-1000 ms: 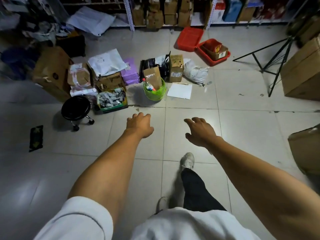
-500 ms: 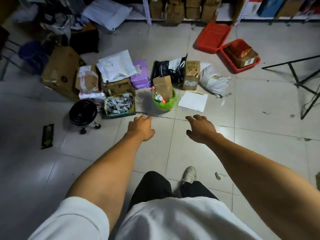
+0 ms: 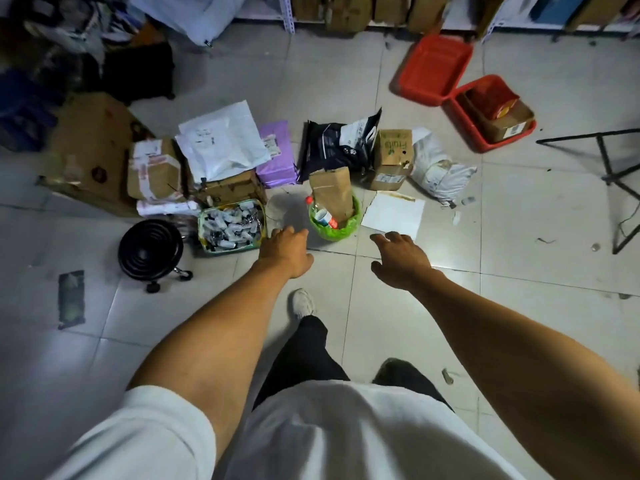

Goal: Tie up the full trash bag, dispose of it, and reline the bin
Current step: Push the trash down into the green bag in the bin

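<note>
A small bin lined with a green trash bag (image 3: 341, 228) stands on the tiled floor ahead of me. A brown paper bag (image 3: 330, 192) and a plastic bottle (image 3: 320, 213) stick out of its top. My left hand (image 3: 285, 252) is stretched out just left of the bin, fingers loosely curled and holding nothing. Just right of the bin hovers my right hand (image 3: 398, 259), fingers apart and empty. Neither hand touches the bag.
Left of the bin sit a green box of small items (image 3: 232, 225), a black wheeled stool (image 3: 150, 249) and cardboard boxes (image 3: 154, 168). Parcels and a white sheet (image 3: 393, 213) lie behind and to the right. Red trays (image 3: 434, 69) and tripod legs (image 3: 620, 178) are at far right.
I have stepped closer to the bin. Both outstretched hands now flank it, where before they were short of it.
</note>
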